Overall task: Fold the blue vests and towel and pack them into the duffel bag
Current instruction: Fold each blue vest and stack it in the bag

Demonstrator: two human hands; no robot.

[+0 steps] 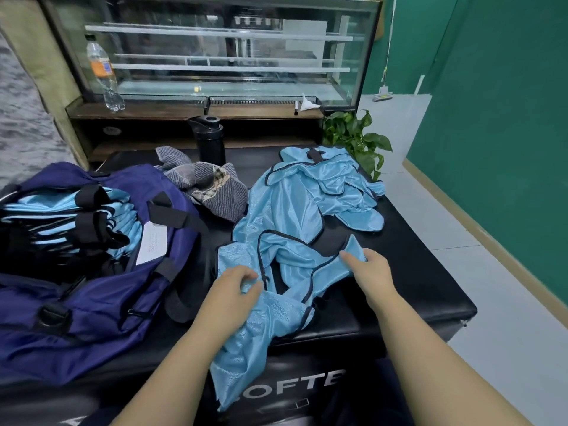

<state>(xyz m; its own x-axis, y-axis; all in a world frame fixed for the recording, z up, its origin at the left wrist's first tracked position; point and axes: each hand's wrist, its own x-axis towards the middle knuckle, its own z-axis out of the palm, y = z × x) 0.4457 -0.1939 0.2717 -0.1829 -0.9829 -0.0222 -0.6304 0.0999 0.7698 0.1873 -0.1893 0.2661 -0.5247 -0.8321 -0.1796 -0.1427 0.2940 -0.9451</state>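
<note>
Gripping one shiny, crumpled blue vest (pixel 276 265): left hand (pixel 233 290) bunching cloth, right hand (pixel 373 267) pinching its dark-trimmed edge.

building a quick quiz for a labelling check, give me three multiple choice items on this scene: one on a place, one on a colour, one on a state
1. Where does the checked grey towel lie?
A. between the navy fabric duffel bag and the loose light blue mesh vests
B. inside the bag
C. on the floor

2. What colour is the flip-top drinking bottle behind the towel?
A. white
B. black
C. orange

3. What state is the bag in?
A. zipped shut
B. open and empty
C. open with folded vests inside

Answers:
1 A, it sits crumpled on the black padded table between them.
2 B, body and lid are black.
3 C, folded blue vests show in its opening, while the left hand and right hand grip a loose vest.
</note>
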